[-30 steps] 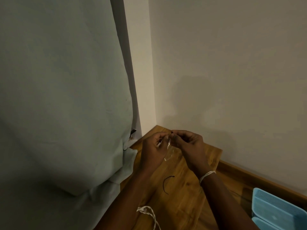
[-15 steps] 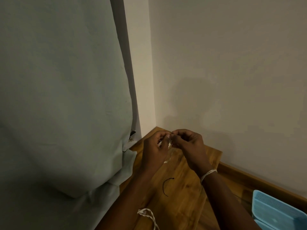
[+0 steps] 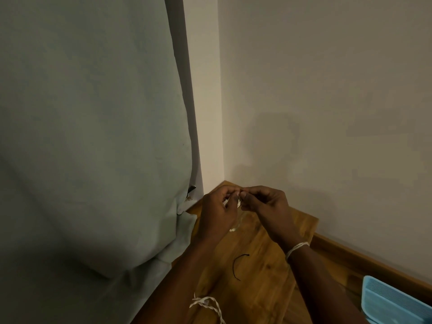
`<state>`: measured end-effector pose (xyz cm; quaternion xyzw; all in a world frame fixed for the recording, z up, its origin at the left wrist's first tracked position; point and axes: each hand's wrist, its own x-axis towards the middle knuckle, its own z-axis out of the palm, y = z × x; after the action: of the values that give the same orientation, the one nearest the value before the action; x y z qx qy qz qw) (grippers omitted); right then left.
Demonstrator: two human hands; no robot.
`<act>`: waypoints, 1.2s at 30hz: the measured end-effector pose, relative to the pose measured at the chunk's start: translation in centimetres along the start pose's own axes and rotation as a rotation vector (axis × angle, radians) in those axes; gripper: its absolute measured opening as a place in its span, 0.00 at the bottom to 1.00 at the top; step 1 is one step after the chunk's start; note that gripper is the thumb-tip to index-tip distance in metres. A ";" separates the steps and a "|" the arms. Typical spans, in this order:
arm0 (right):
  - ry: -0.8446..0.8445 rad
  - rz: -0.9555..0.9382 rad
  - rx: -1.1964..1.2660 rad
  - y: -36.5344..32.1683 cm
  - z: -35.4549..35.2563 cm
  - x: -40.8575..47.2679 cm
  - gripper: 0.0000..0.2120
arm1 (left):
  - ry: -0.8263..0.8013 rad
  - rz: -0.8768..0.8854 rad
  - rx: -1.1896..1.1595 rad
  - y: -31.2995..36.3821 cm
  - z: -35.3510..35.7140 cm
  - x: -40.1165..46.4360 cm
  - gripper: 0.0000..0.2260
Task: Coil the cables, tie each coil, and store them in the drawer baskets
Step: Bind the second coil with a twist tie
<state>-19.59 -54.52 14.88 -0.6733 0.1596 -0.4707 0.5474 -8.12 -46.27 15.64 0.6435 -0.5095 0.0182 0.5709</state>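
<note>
Your left hand (image 3: 218,212) and right hand (image 3: 264,205) meet fingertip to fingertip just above the brown wooden counter (image 3: 261,272) at lower centre of the frame, both curled in a narrow pinch around a thin white cable (image 3: 235,226); a short loop of it hangs below your thumbs, and a small ribbed silvery end shows at your left fingers. By the look of it you are at the coiling or tying step, working the strand tight between both pinches, though the hands hide whether a coil is formed. The next move likely calls for keeping tension with one hand while the other wraps or knots, then reaching for a tie. A short black curved tie (image 3: 238,265) lies on the wood below your hands, apart from them. A twisted white cord (image 3: 208,305) lies at the bottom edge beside your left forearm, and another circles your right wrist. A light blue ribbed plastic basket (image 3: 395,302) sits at lower right, well apart from the cable. No writing, label or brand can be read anywhere.
</note>
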 end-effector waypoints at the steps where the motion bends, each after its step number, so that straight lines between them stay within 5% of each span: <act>1: 0.004 -0.002 -0.011 0.0 0.1 0.0 0.06 | 0.001 0.003 0.003 -0.1 0.0 0.0 0.03; 19: 0.119 -0.047 -0.110 0.4 0.5 0.0 0.07 | 0.023 0.005 -0.036 0.0 0.2 0.0 0.04; 36: 0.062 -0.084 -0.198 -0.4 0.9 -0.2 0.05 | 0.030 -0.041 -0.030 0.5 -0.3 0.2 0.06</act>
<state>-19.10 -53.73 15.17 -0.7154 0.1940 -0.4956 0.4527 -8.20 -46.09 16.18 0.6449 -0.4878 0.0084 0.5883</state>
